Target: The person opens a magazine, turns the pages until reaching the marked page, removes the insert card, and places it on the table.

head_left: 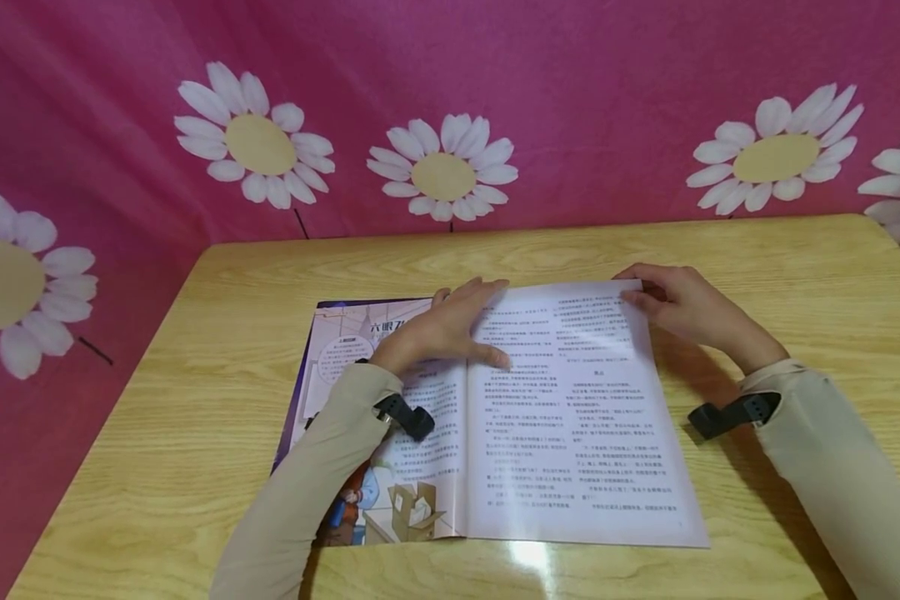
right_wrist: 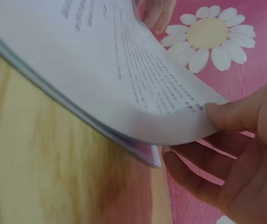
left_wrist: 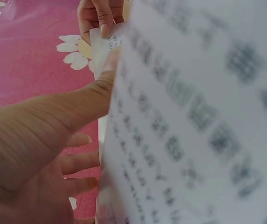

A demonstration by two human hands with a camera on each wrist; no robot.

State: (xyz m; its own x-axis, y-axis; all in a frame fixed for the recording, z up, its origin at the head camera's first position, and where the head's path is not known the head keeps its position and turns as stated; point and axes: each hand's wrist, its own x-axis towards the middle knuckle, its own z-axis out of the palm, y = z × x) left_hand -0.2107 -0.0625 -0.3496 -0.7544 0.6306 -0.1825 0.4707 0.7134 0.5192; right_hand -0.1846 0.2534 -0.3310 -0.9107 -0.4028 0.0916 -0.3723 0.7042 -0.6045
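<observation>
A magazine point(head_left: 570, 450) lies open on the table, its left page illustrated and its right page full of printed text. My right hand point(head_left: 678, 304) pinches the top outer corner of the right-hand page point(right_wrist: 170, 116), thumb on the print and fingers beneath. That corner curves up, and a gap shows between it and the sheets under it. Near the spine at the top, my left hand point(head_left: 450, 329) lies across the magazine with its thumb stretched onto the text. In the left wrist view, the left fingers point(left_wrist: 79, 163) extend fairly straight beside the paper, their tips partly hidden.
The wood-grain table point(head_left: 172, 417) extends around the magazine. Behind it hangs a pink cloth point(head_left: 570, 75) printed with large white daisies. Both wrists wear black straps with small devices, the right one point(head_left: 731, 417) just beyond the page's edge.
</observation>
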